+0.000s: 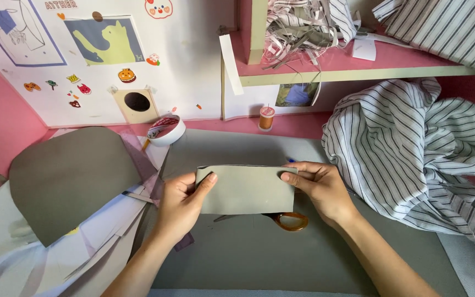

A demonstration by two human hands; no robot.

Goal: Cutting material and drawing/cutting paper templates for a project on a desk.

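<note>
Grey folded piece already cut out and doubled over, fold along its top edge. Left hand pinches its left end, right hand its right end. Held just above the table centre. Long axis left-right. Scissors lie beneath, idle; further work undetermined.

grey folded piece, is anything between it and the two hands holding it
Nothing visible. The left hand pinches the left edge of the grey folded piece and the right hand pinches its right edge, both touching it directly. The scissors lie underneath on the grey mat, partly hidden behind the piece, not between hands and piece.
</note>
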